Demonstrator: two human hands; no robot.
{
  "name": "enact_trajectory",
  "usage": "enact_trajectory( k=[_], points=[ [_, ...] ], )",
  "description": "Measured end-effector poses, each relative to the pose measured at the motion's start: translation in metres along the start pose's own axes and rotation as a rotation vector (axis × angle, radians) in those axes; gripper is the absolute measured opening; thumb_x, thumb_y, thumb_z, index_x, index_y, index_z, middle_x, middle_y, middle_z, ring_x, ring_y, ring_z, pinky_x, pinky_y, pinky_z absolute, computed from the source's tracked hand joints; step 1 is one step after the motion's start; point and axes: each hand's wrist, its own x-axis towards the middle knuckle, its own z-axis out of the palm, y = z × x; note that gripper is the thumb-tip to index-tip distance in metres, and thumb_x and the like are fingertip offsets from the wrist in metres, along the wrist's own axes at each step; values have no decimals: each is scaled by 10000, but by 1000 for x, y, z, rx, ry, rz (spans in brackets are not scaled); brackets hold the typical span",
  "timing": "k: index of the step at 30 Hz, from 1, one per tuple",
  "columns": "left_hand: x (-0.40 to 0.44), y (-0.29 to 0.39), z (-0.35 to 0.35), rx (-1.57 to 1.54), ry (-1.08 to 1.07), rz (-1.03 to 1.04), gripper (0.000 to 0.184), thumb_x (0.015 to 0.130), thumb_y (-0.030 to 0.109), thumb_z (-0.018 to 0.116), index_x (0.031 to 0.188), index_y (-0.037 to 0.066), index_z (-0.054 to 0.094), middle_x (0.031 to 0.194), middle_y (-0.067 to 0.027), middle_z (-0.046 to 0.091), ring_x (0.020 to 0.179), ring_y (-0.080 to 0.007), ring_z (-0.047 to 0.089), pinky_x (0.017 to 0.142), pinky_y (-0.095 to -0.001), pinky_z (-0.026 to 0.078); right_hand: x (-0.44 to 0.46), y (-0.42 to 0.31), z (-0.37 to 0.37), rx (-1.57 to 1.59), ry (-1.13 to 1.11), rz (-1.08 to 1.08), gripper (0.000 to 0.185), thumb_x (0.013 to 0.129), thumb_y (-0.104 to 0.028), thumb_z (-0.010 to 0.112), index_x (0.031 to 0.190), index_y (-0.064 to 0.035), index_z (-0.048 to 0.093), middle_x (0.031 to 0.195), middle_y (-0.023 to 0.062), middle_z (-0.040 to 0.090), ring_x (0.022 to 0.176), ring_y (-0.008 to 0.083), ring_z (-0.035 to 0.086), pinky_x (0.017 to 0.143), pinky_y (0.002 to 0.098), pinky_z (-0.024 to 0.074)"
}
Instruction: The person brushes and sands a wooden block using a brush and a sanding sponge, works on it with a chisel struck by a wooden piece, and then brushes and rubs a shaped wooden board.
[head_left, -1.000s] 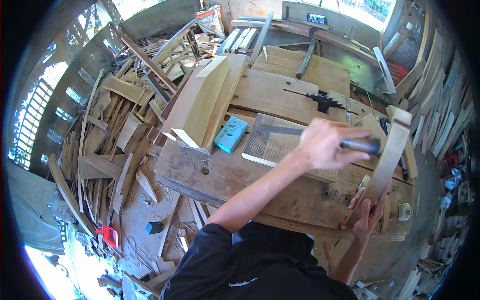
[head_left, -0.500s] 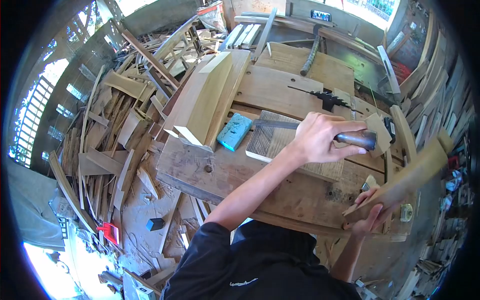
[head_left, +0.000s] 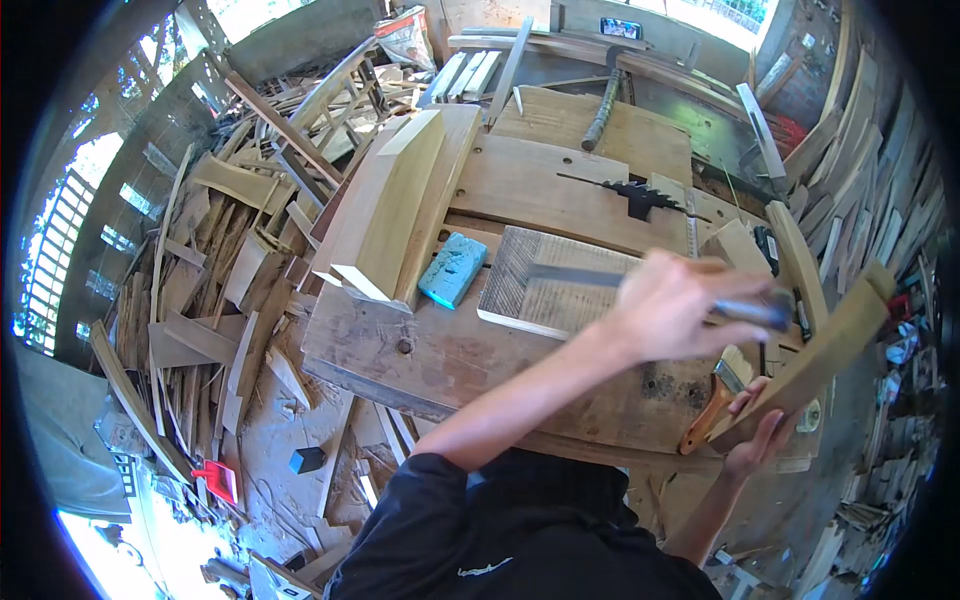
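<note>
At the workbench (head_left: 470, 365), hands (head_left: 665, 308) (head_left: 750, 450) curl around tool (head_left: 580, 276) and board (head_left: 815, 370).

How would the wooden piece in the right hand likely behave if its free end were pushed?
The wooden piece is probably stiff: it juts out straight, without visible sag. Because the right hand grips near one end, it might pivot there fairly easily.

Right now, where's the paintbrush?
In the head view, the paintbrush lies on the workbench, at its near right, just left of the right hand and the wooden piece it holds.
</note>
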Motion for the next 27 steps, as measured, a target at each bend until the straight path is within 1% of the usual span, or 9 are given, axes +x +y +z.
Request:
enact_trajectory(
  k=[3,6,10,12,16,19,21,24,27],
  points=[
    [6,28,34,-164,-12,40,572,852,524,852,1289,165,770,883,-83,803,613,-205,737,502,-332,552,8,-2,-12,3,154,-28,738,1127,-495,464,1647,-56,178,1132,200,571,825,220,580,708,340,501],
    [12,44,50,-311,-105,-66,543,847,497,835,1250,140,759,831,-134,760,706,-340,734,622,-417,563,12,-16,-21,52,353,-63,685,1121,-531,465,1509,0,272,1130,191,550,819,224,571,721,327,489],
    [19,41,55,-299,-122,-98,538,847,493,837,1244,139,756,829,-124,762,703,-343,736,606,-421,559,3,-13,-37,54,327,-128,671,1124,-543,447,1492,0,306,1119,179,546,812,216,559,722,327,486],
    [22,37,53,-261,-150,-128,536,850,500,834,1235,136,753,830,-130,761,710,-347,737,601,-432,555,-8,-25,-42,-153,31,119,649,1130,-547,422,1501,-19,348,1118,173,541,802,207,548,710,323,482],
    [23,37,53,-263,-150,-151,532,849,504,835,1220,132,753,827,-133,758,710,-351,735,596,-442,551,-4,-21,-64,-206,25,58,676,1135,-526,427,1602,-50,313,1108,158,549,802,192,549,696,317,486],
    [16,36,59,-267,-128,-109,555,873,567,781,1219,135,742,735,-138,737,714,-364,731,599,-457,540,-6,-10,-60,193,191,-58,596,1142,-437,470,1592,-68,343,1153,154,594,825,188,575,694,326,499],
    [17,34,62,-259,-200,-122,561,852,525,824,1244,130,752,843,-145,763,731,-356,740,605,-448,553,-12,0,-65,-46,118,31,713,1134,-469,472,1671,-74,219,1086,145,565,811,184,565,677,309,498],
    [18,22,57,-187,-226,-194,557,858,533,816,1242,133,761,873,-153,774,757,-352,747,627,-443,562,1,-37,-53,-245,-147,163,686,1132,-471,478,1636,-67,247,1113,160,567,797,193,580,665,316,503],
    [19,23,52,-171,-221,-175,551,858,534,817,1232,132,770,893,-146,782,767,-344,752,647,-426,575,-5,-13,-59,-72,83,9,755,1131,-465,485,1689,-75,159,1095,163,579,783,187,587,663,319,507]
  ],
)
